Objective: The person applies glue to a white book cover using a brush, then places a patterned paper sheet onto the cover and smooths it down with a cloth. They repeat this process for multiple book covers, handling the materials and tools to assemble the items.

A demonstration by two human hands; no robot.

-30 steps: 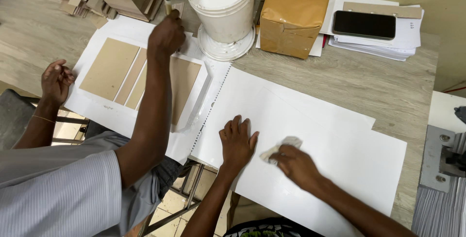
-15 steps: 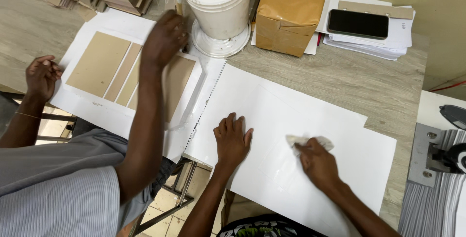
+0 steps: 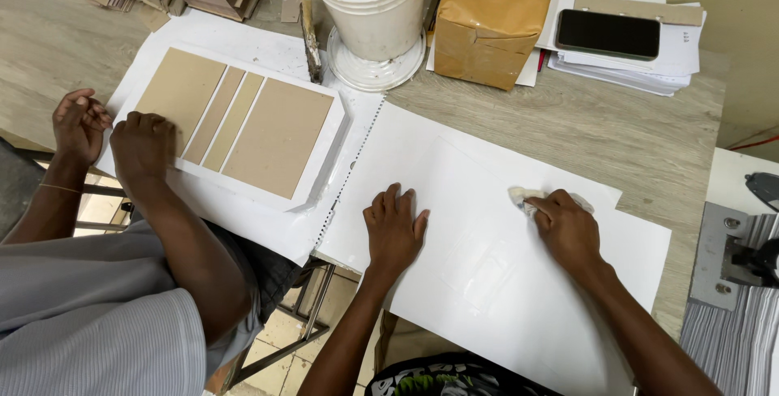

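Your left hand [image 3: 395, 230] lies flat with spread fingers on the big white sheet [image 3: 487, 274] on the table [image 3: 617, 132], and your right hand [image 3: 566, 227] pinches a small white cloth [image 3: 526, 197] against its far part. The sheet looks already laid smooth, so I judge the rubbing is partly done, with the near side left. Beside you, another person's hands [image 3: 142, 144] press a white cover with brown boards [image 3: 243, 124].

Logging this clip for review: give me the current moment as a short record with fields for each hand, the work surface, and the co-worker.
left hand: flat, fingers spread, pressing the large white paper sheet
right hand: closed on a small crumpled white cloth, on the same sheet
surface: pale wood-grain table
co-worker: two fists at the edge of a white sheet bearing brown cardboard panels
behind: white plastic bucket, brown wrapped parcel
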